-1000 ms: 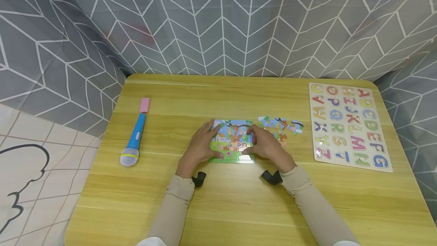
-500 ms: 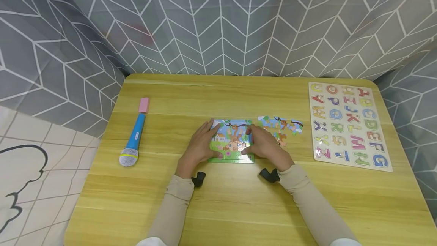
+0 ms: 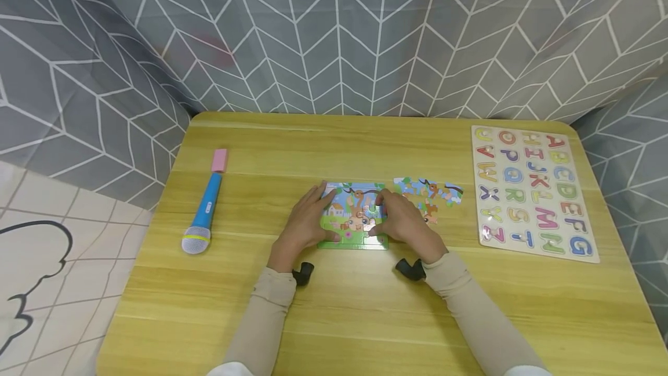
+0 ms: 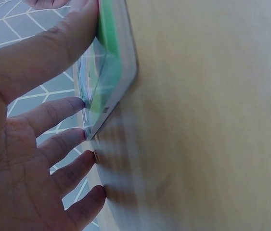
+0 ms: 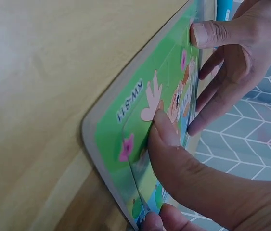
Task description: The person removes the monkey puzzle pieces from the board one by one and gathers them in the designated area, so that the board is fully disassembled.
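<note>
A small picture jigsaw puzzle (image 3: 360, 225) in a green-edged tray lies mid-table between both hands. My left hand (image 3: 304, 222) is at its left side, thumb on the lower-left border. In the left wrist view the left fingers (image 4: 63, 144) are spread and fairly straight, with tips near the tray's edge. My right hand (image 3: 404, 219) is at the right side, thumb over the picture and index finger bent at the edge. A jigsaw piece (image 5: 147, 185) sits between that thumb and finger, one edge slightly raised. Several loose jigsaw pieces (image 3: 433, 191) lie beyond the right hand.
A wooden alphabet board (image 3: 534, 193) with coloured letters lies at the right. On the left are a blue toy microphone (image 3: 204, 213) and a pink block (image 3: 220, 160). A grey patterned curtain (image 3: 339, 39) hangs behind the wooden table (image 3: 344, 318).
The picture near my right fingertips has shifted: a patch with green and blue shapes now shows there. My right hand has moved very slightly left; the left hand stays nearly still.
</note>
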Demonstrator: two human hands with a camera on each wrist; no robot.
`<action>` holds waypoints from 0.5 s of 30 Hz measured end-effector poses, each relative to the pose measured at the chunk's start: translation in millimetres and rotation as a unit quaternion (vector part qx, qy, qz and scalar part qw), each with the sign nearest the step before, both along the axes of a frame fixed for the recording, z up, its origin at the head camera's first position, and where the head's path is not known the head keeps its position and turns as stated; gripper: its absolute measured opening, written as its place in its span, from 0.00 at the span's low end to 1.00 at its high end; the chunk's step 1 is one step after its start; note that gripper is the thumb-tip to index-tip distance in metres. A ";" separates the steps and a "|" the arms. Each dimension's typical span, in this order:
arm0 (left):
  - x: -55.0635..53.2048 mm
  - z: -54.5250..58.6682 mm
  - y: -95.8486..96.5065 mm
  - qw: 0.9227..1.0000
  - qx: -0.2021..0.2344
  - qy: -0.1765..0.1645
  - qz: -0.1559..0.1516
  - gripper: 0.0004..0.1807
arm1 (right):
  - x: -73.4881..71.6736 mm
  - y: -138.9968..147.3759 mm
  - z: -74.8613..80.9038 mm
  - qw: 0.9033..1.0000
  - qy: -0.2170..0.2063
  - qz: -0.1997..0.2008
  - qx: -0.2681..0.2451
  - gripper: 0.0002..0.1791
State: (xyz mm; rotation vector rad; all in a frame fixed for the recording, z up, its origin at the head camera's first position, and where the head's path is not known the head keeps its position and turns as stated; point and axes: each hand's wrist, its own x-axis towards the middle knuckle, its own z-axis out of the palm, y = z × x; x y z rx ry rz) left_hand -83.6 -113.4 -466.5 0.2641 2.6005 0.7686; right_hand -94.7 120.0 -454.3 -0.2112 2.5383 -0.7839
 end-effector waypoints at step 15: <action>1.0 1.0 0.1 1.000 0.001 0.003 0.000 0.60 | 6.5 1.7 -5.6 0.999 0.018 -0.034 -0.039 0.30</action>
